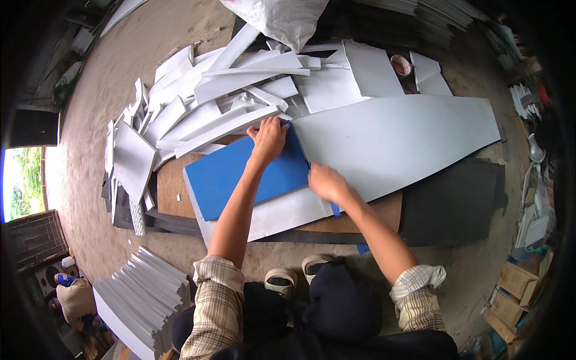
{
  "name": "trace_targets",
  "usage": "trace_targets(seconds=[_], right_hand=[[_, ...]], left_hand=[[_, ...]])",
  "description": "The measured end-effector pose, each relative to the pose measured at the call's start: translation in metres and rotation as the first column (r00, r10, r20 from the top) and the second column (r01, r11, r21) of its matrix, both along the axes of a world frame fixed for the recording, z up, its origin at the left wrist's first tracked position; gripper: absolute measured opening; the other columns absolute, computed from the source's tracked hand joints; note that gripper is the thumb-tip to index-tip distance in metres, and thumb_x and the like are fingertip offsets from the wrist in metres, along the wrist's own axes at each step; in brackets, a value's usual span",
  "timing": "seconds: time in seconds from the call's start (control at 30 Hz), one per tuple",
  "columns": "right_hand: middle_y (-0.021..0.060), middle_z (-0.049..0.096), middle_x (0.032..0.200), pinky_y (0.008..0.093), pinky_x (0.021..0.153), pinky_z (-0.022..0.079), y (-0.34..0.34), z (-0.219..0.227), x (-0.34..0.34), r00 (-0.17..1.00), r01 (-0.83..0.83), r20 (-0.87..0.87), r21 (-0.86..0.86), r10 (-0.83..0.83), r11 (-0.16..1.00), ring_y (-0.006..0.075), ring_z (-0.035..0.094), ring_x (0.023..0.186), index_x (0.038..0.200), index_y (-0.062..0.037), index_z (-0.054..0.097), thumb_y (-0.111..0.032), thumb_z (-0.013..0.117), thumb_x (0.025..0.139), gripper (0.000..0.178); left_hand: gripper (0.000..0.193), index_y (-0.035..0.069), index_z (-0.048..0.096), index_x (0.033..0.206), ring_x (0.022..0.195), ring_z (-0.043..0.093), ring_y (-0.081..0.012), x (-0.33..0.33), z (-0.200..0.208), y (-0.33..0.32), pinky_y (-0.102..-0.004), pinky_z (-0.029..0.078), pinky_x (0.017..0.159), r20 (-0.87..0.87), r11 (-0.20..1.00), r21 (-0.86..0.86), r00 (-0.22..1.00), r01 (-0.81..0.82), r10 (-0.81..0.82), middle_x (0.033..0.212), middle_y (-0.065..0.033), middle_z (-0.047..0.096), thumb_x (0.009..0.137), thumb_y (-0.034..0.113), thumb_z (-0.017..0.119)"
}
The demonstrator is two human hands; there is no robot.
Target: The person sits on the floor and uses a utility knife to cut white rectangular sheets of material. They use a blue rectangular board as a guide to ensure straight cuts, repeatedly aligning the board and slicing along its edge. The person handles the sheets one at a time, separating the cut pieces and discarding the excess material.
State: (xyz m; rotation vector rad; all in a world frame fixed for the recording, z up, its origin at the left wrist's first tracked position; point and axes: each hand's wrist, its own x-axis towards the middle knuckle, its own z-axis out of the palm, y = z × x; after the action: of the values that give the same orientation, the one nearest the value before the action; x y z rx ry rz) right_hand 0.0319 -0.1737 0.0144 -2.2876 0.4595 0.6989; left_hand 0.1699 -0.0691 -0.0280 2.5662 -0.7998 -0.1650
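A flat blue rectangular board (225,171) lies on a long pale grey-white sheet (414,129). My left hand (268,139) holds the board down near its far right corner, thumb apart and fingertips bent at the far edge. Close against the board's right edge, my right hand (327,183) is closed around a blue-handled utility knife (335,209). Only the handle's end shows below my fist; the blade is hidden. The sheet extends beyond the board on the right and along its near side.
White offcuts (198,102) are heaped beyond the board. Brown board (174,186) and black sheets (450,204) lie underneath. A tape roll (401,65) and white sack (282,18) are at the back. Stacked white sheets (141,300) stand near left; cardboard boxes (516,282) are at right.
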Motion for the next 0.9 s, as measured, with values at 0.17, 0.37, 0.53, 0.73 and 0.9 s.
trace_targets(seconds=[0.17, 0.37, 0.53, 0.73, 0.9], right_hand=[[0.0301, 0.058, 0.078, 0.0489, 0.071, 0.047, 0.007, -0.001, -0.043, 1.000, -0.019, 0.023, -0.108, 0.022, 0.994, 0.0447, 0.058, 0.078, 0.091, 0.0057, 0.048, -0.016, 0.039, 0.086, 0.024], [0.0236, 0.059, 0.067, 0.0480, 0.063, 0.049, -0.003, 0.037, -0.005, 0.957, 0.076, 0.291, -0.248, -0.001, 0.966, 0.0404, 0.060, 0.067, 0.090, 0.0009, 0.046, -0.019, 0.039, 0.088, 0.021], [0.0245, 0.059, 0.068, 0.0469, 0.063, 0.049, -0.003, 0.000, 0.055, 0.921, 0.108, 0.389, -0.275, 0.008, 0.955, 0.0404, 0.060, 0.069, 0.089, 0.0019, 0.047, -0.019, 0.040, 0.088, 0.022], [0.0240, 0.061, 0.076, 0.0447, 0.067, 0.050, 0.005, -0.012, 0.074, 0.944, 0.096, 0.331, -0.276, 0.001, 0.956, 0.0389, 0.061, 0.075, 0.089, 0.0036, 0.049, -0.013, 0.041, 0.084, 0.019], [0.0276, 0.059, 0.091, 0.0453, 0.078, 0.047, 0.001, 0.002, 0.083, 0.990, 0.107, 0.111, -0.147, -0.092, 0.983, 0.0393, 0.059, 0.089, 0.097, 0.0066, 0.050, -0.011, 0.041, 0.082, 0.025]], left_hand=[[0.022, 0.004, 0.051, 0.092, 0.096, 0.051, -0.0260, 0.000, -0.002, 0.000, -0.0534, 0.026, 0.081, 0.037, 0.999, -0.024, 0.999, 0.023, -0.022, 0.093, -0.0128, 0.058, 0.086, 0.025, 0.048], [0.030, 0.004, 0.048, 0.103, 0.096, 0.053, -0.0278, 0.008, 0.003, 0.006, -0.0514, 0.027, 0.082, -0.081, 0.995, 0.052, 0.993, 0.089, -0.085, 0.093, -0.0140, 0.059, 0.087, 0.029, 0.046], [0.023, 0.002, 0.050, 0.090, 0.090, 0.054, -0.0280, 0.003, -0.006, 0.000, -0.0500, 0.026, 0.082, 0.010, 0.996, -0.056, 0.998, 0.064, -0.063, 0.082, -0.0147, 0.059, 0.085, 0.025, 0.049], [0.022, 0.002, 0.049, 0.091, 0.087, 0.052, -0.0301, 0.004, -0.008, 0.006, -0.0482, 0.023, 0.080, -0.016, 0.992, -0.105, 0.997, 0.070, -0.072, 0.084, -0.0158, 0.057, 0.086, 0.024, 0.047], [0.021, 0.003, 0.049, 0.092, 0.090, 0.052, -0.0291, 0.000, -0.009, 0.003, -0.0488, 0.022, 0.082, -0.036, 0.992, -0.120, 0.998, 0.039, -0.043, 0.086, -0.0157, 0.058, 0.085, 0.023, 0.049]])
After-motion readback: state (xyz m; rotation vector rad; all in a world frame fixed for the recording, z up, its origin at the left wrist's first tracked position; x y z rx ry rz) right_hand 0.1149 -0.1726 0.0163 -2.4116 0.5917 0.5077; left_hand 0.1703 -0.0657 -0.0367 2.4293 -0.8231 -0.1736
